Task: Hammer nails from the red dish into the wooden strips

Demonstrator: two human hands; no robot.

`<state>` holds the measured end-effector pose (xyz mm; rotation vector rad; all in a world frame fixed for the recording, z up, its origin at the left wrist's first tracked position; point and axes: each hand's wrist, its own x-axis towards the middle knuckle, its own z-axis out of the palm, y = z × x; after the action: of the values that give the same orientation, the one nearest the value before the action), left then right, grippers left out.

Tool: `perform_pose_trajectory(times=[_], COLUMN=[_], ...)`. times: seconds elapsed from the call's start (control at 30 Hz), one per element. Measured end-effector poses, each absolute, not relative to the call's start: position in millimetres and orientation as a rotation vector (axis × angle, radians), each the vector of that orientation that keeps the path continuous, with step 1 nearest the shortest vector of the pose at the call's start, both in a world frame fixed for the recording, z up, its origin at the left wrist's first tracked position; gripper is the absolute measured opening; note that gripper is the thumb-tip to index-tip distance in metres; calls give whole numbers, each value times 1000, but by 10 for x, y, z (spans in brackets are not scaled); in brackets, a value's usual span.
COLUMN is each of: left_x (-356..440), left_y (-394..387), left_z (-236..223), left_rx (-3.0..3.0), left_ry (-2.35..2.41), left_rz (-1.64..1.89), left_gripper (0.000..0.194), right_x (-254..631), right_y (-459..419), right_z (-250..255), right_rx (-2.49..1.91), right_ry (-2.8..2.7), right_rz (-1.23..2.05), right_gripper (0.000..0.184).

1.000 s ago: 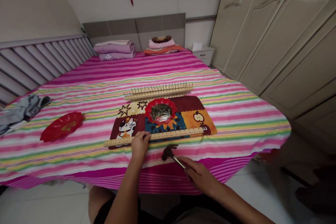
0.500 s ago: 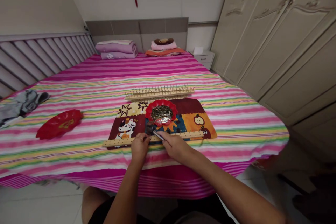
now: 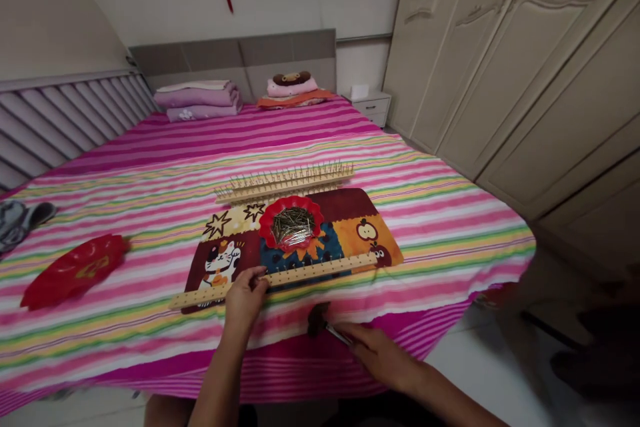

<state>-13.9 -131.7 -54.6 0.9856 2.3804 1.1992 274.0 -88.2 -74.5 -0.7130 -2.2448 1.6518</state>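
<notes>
A pale wooden strip [image 3: 310,271] with rows of holes or nail points lies slantwise over a patterned mat [image 3: 350,210]. My left hand [image 3: 245,297] is closed at the strip, left of its middle, thumb and fingers on its edge. Whether a nail is also between those fingers, I cannot tell. My right hand [image 3: 383,353] grips a hammer [image 3: 319,320] by its shaft, the dark head held low over the near side of the bed, apart from the strip. Beyond the strip, a red scalloped dish [image 3: 267,217] holds many nails [image 3: 294,223].
Behind the dish stand wooden strips full of upright nails [image 3: 290,181]. A red plate [image 3: 75,270] lies at left on the striped bedspread [image 3: 150,267], with grey cloth [image 3: 13,223] beyond it. Folded bedding [image 3: 200,100] rests by the headboard; a wardrobe [image 3: 480,67] stands at right.
My right hand has drawn the hammer back from the strip, toward me and to the right. My left hand stays at the strip. The view has shifted rightward.
</notes>
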Motion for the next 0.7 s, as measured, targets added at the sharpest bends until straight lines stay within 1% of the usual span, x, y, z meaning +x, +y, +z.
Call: perform_pose_trajectory(times=[0.1, 0.17, 0.23, 0.3, 0.47, 0.57, 0.7], left_x=[-156, -127, -79, -31, 31, 36, 37], left_y=[-1229, -1079, -864, -617, -120, 4, 30], left_z=[-383, -250, -140, -80, -118, -168, -164], left_rx=[953, 1079, 1280, 1457, 1626, 1596, 1582], left_ry=[2466, 2537, 2551, 2542, 2493, 2482, 2483], left_rz=[1230, 1175, 1030, 798, 184, 35, 0], left_gripper=[24, 22, 20, 18, 21, 22, 18], right_x=[2765, 2765, 2766, 2773, 2811, 2823, 2819], right_y=[-871, -862, -846, -827, -811, -816, -808], right_z=[-901, -951, -970, -976, -972, -960, -952], right_rx=[-736, -744, -749, -742, -701, -701, -713], right_ry=[-2212, -2198, -2191, -2189, -2141, -2129, -2131], right_rz=[1673, 1676, 1674, 1675, 1710, 1728, 1744], right_gripper=[49, 50, 50, 50, 50, 51, 49])
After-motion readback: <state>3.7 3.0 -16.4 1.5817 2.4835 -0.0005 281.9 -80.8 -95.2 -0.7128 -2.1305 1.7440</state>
